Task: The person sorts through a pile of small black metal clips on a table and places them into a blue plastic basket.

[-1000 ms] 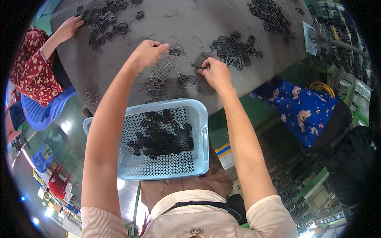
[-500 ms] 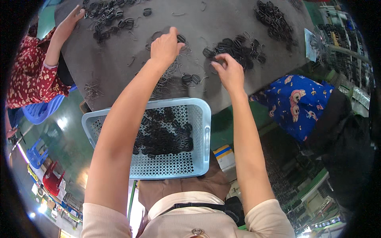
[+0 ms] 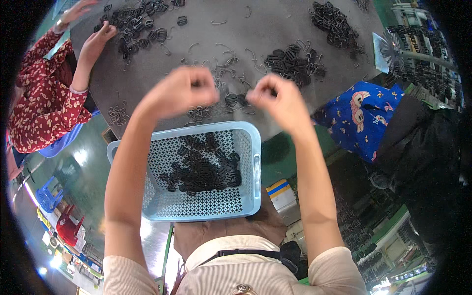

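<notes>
My left hand (image 3: 183, 92) is above the table near its front edge, thumb and fingers curled together and smeared by motion. My right hand (image 3: 279, 101) is opposite it in a pinch, also blurred. What either holds, if anything, cannot be made out. Black slider buckles (image 3: 232, 101) lie on the table between the two hands, close to my right fingertips. Thin bent wire hooks (image 3: 227, 61) are scattered just beyond. Past my right hand sits a heap of black buckles (image 3: 295, 63). Below my hands, a light blue perforated basket (image 3: 201, 216) holds many black buckles (image 3: 206, 169).
More black buckles (image 3: 137, 24) are heaped at the far left, and another dark pile (image 3: 337, 29) at the far right of the grey table (image 3: 206, 37). A co-worker in a red patterned sleeve (image 3: 54, 110) reaches in from the left. Blue printed cloth (image 3: 364, 118) is at the right.
Both hands have drawn back from the table toward me, the left one with its fingers now curled. The co-worker's second hand has come into view at the upper left.
</notes>
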{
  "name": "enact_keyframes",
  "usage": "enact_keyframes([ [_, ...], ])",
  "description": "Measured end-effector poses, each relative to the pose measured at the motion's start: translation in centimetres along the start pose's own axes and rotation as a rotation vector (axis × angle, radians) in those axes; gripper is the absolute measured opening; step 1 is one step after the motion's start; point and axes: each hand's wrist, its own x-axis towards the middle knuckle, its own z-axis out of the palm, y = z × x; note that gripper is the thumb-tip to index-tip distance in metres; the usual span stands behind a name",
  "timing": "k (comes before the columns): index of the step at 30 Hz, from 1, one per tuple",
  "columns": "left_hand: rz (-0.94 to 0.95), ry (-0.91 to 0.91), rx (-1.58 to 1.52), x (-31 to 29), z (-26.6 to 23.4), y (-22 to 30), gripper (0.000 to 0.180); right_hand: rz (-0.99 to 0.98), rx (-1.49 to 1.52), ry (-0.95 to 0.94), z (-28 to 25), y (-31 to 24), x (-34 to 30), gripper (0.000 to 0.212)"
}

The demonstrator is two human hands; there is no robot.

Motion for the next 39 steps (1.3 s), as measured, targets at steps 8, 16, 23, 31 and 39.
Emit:
enact_keyframes([
  [8, 0.015, 0.054, 0.11, -0.9, 1.4, 0.7, 0.017, -0.118, -0.207, -0.012, 0.3, 0.6, -1.1, 0.02],
  [16, 0.2, 0.07, 0.828, 7.3, 8.0, -7.2, 0.028, -0.13, -0.729, -0.036, 5.1, 9.5, 3.2, 0.029],
  [23, 0.072, 0.031, 0.702, 7.5, 6.2, -8.2, 0.02, 0.059, -0.617, -0.026, 5.9, 10.9, 3.6, 0.021],
  [31, -0.515, 0.198, -0.729, 7.4, 4.0, -8.6, 0.02, 0.138, -0.088, 0.148, 3.7, 8.0, 3.9, 0.017],
  [39, -0.07, 0.264, 0.543, 9.3, 7.8, -8.1, 0.034, 0.251, -0.232, 0.512, 5.0, 13.4, 0.2, 0.03],
])
